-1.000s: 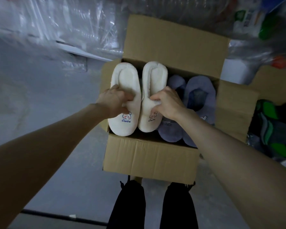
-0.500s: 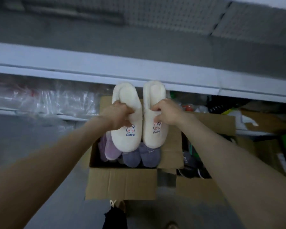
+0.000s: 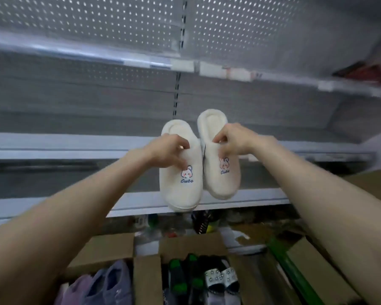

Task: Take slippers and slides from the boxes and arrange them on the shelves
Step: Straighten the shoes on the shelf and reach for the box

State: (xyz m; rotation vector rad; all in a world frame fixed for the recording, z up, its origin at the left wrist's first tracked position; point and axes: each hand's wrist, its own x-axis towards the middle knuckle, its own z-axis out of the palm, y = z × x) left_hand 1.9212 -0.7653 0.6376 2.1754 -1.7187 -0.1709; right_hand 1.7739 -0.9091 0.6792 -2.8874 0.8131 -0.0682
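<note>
Box [image 3: 106, 247] holds purple slippers [image 3: 114, 282]; left hand [image 3: 165, 150], right hand [image 3: 233, 139] hold cream slippers [image 3: 180, 194].

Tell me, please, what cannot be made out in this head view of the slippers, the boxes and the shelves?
Head view: shelf-edge labels, blurred by motion, unreadable.
Head view: purple slippers in the cardboard box, cut off by the bottom edge.
Head view: openings of the white slippers, covered by the left hand and right hand; soles face away.
Head view: goods under the lowest shelf, dark and blurred.
</note>
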